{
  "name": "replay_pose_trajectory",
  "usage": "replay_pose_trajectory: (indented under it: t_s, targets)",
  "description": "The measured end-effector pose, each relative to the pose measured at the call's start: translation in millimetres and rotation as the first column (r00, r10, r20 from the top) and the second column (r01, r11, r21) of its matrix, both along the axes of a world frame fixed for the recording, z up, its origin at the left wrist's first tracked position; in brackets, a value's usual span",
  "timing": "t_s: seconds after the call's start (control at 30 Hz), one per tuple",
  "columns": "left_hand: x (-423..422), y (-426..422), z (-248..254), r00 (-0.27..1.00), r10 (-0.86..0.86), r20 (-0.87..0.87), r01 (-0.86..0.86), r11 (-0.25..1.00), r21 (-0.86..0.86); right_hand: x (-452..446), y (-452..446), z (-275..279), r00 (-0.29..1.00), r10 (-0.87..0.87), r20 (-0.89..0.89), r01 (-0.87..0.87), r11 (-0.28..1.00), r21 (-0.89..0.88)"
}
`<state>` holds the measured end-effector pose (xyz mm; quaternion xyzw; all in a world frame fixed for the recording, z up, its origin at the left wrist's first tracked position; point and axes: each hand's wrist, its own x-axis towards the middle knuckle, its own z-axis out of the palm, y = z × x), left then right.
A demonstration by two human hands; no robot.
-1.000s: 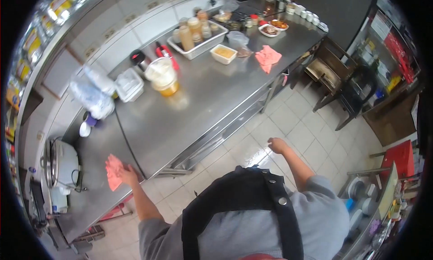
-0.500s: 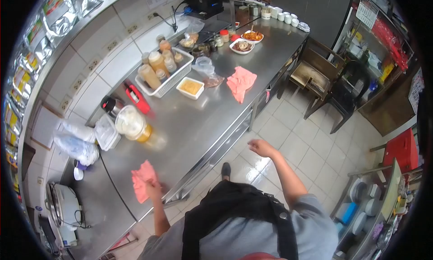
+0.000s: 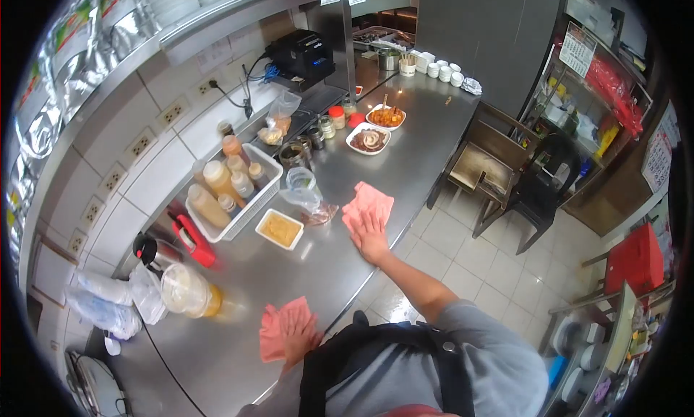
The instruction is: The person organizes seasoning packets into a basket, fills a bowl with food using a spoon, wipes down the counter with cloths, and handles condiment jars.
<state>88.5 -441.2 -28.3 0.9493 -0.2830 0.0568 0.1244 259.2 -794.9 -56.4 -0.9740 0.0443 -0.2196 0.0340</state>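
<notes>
My left hand (image 3: 298, 337) lies flat, fingers stretched out, on a pink cloth (image 3: 273, 335) on the steel counter (image 3: 249, 272) near its front edge. Farther along, my right hand (image 3: 371, 238) rests with fingers spread on a second pink cloth (image 3: 374, 198). Left of that cloth sit a plastic bag of reddish-brown food (image 3: 318, 213) and a white tray of yellowish paste (image 3: 280, 229). A large clear container of yellow liquid (image 3: 189, 293) stands beyond the left-hand cloth.
A white basket (image 3: 249, 211) with several sauce bottles stands along the wall, beside a red handheld device (image 3: 194, 245). Two food dishes, a meat dish (image 3: 369, 139) and an orange-red dish (image 3: 385, 116), sit farther back. Chairs (image 3: 538, 189) stand right of the counter.
My right hand has come from above the floor onto the far cloth. My left hand, bunched on its cloth before, now lies flat on it, and that cloth has shifted right. The view has tilted.
</notes>
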Motion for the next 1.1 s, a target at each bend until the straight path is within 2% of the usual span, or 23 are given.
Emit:
replay_pose_trajectory:
  t_s: [0.07, 0.1, 0.13, 0.17, 0.2, 0.23, 0.27, 0.37, 0.43, 0.47, 0.53, 0.57, 0.6, 0.63, 0.73, 0.8, 0.83, 0.9, 1.0, 1.07, 1.1]
  targets:
    - [25, -36, -1, 0.998, -0.024, 0.050, 0.024, 1.000, 0.012, -8, -24, 9, 0.969, 0.247, -0.030, -0.240, 0.959, 0.154]
    - [41, -55, 5, 0.993, -0.114, 0.014, 0.115, 0.993, -0.006, -11, -39, 16, 0.969, 0.245, -0.034, -0.237, 0.959, 0.156]
    - [56, -73, 11, 0.979, -0.203, -0.021, 0.202, 0.979, -0.024, -15, -52, 29, 0.963, 0.261, -0.069, -0.238, 0.942, 0.238]
    - [69, -91, 15, 0.979, -0.203, -0.025, 0.203, 0.979, -0.017, -16, -64, 36, 0.955, 0.280, -0.102, -0.235, 0.918, 0.320]
    - [84, -111, 18, 0.950, -0.306, -0.058, 0.305, 0.952, -0.038, -12, -76, 36, 0.955, 0.279, -0.100, -0.233, 0.915, 0.329]
    - [98, -132, 20, 0.909, -0.406, -0.089, 0.402, 0.913, -0.062, -6, -89, 36, 0.973, 0.199, -0.116, -0.155, 0.939, 0.306]
    - [112, -152, 22, 0.909, -0.407, -0.094, 0.403, 0.913, -0.056, 1, -100, 35, 0.984, 0.117, -0.134, -0.076, 0.957, 0.281]
    - [144, -211, 17, 0.874, -0.477, -0.091, 0.470, 0.878, -0.095, 32, -128, 33, 0.991, 0.054, -0.125, -0.012, 0.951, 0.310]
    - [164, -245, 8, 0.891, -0.446, -0.082, 0.426, 0.885, -0.187, 51, -140, 32, 0.990, 0.042, -0.133, 0.002, 0.951, 0.310]
    - [170, -259, 5, 0.903, -0.423, -0.079, 0.404, 0.896, -0.183, 55, -144, 32, 0.982, 0.128, -0.138, -0.074, 0.937, 0.342]
    - [180, -284, -2, 0.960, -0.246, -0.135, 0.204, 0.942, -0.268, 67, -152, 41, 0.961, 0.244, -0.130, -0.181, 0.910, 0.374]
    - [184, -294, -5, 0.967, -0.217, -0.130, 0.177, 0.947, -0.267, 70, -155, 45, 0.941, 0.335, -0.057, -0.299, 0.896, 0.327]
    - [185, -302, -7, 0.984, -0.102, -0.146, 0.057, 0.956, -0.288, 73, -163, 46, 0.905, 0.426, 0.010, -0.412, 0.870, 0.272]
    - [190, -312, -6, 0.987, 0.014, -0.162, -0.065, 0.948, -0.311, 79, -174, 43, 0.891, 0.454, 0.011, -0.440, 0.858, 0.266]
    - [201, -329, 13, 0.988, 0.082, -0.132, -0.120, 0.944, -0.306, 109, -217, 34, 0.794, 0.607, 0.037, -0.580, 0.737, 0.348]
    - [204, -343, 15, 0.974, 0.171, -0.149, -0.209, 0.928, -0.307, 128, -258, 24, 0.865, 0.493, 0.095, -0.499, 0.823, 0.271]
    - [207, -348, 17, 0.959, 0.228, -0.166, -0.271, 0.908, -0.320, 137, -277, 22, 0.854, 0.512, 0.096, -0.516, 0.810, 0.279]
    - [213, -356, 20, 0.938, 0.292, -0.189, -0.340, 0.883, -0.323, 161, -311, 24, 0.933, 0.351, 0.080, -0.357, 0.869, 0.344]
    - [222, -364, 24, 0.924, 0.350, -0.153, -0.379, 0.894, -0.240, 188, -325, 21, 0.918, 0.388, 0.083, -0.394, 0.872, 0.292]
    - [223, -367, 29, 0.903, 0.369, -0.222, -0.427, 0.833, -0.352, 192, -311, 19, 0.931, 0.354, 0.089, -0.364, 0.884, 0.294]
    - [222, -367, 31, 0.913, 0.344, -0.220, -0.402, 0.855, -0.328, 192, -301, 18, 0.930, 0.352, 0.102, -0.367, 0.884, 0.291]
